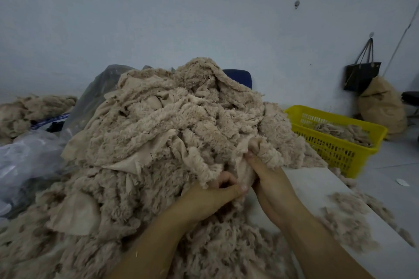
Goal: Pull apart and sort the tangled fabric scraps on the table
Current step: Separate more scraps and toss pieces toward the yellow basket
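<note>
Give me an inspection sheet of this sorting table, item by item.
Surface: pale table, bare only at right, loose tufts on it.
Job's things: big pile of beige fabric scraps; yellow basket at right holds a few.
Clutter: clear plastic bags at left.
Hands: left hand and right hand both grip one scrap.
Cables: one thin line slants down the wall, possibly a cord.
Surroundings: black bag hung on the wall, stuffed sack below it, blue chair back behind the pile.

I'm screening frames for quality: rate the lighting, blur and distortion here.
Head view: dim, flat, bluish light, no glare; fabric scraps look soft; left hand and right hand fairly sharp; yellow basket smeared at its near corner; edges stretched.
</note>
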### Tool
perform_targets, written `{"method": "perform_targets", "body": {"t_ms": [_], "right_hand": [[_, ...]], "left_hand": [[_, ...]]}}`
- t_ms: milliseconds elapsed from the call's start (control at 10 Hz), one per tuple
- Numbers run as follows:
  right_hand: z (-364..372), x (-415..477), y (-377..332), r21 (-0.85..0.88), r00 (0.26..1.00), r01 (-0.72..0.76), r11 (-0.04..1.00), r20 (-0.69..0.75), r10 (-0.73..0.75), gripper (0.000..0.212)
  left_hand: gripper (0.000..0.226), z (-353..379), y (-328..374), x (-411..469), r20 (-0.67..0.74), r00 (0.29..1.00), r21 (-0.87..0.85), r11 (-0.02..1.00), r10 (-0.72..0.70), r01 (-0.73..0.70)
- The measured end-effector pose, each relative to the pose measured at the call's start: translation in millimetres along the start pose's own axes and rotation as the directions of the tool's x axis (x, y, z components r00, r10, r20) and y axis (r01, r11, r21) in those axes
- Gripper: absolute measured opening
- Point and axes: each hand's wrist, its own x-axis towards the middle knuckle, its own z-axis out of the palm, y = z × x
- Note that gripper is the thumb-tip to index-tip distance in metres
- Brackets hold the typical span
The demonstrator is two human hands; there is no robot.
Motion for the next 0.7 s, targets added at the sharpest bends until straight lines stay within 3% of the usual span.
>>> {"method": "perform_targets", "body": {"t_ms": [100, 200, 300, 400, 500, 600, 700], "right_hand": [[-2, 3, 2, 0.067, 0.997, 0.031, 0.997, -0.075, -0.025, 0.033], [-9, 9, -6, 0.143, 0.982, 0.050, 0.989, -0.188, -0.022, 0.020], [-25, 15, -25, 0.295, 0.953, 0.074, 0.953, -0.301, 0.019, 0.019], [-15, 5, -21, 0.247, 0.989, -0.131, 0.960, -0.035, 0.144, 0.023], [6, -16, -9, -0.063, 0.918, -0.269, 0.961, 0.286, 0.276, 0.029], [13, -26, -12, -0.217, 0.909, -0.190, 0.957, 0.329, 0.255, 0.022], [11, -28, -15, -0.358, 0.910, -0.079, 0.930, 0.354, 0.214, 0.022]], "left_hand": [[0.031, -4, 3, -1, 0.037, 0.999, -0.070, 0.997, 0.016, -0.014], [0.023, -9, 4, -5, 0.139, 0.990, -0.144, 0.990, 0.029, -0.009], [0.026, -12, 9, -12, 0.143, 0.989, -0.234, 0.970, -0.026, 0.059], [0.055, -10, 8, -3, 0.002, 0.995, -0.223, 0.970, -0.103, 0.100], [0.085, -7, 1, 3, -0.150, 0.975, -0.311, 0.944, -0.162, 0.109], [0.078, -9, -6, 3, -0.214, 0.959, -0.332, 0.937, -0.185, 0.107], [0.051, -6, -4, 3, -0.234, 0.939, -0.359, 0.920, -0.253, 0.158]]}}
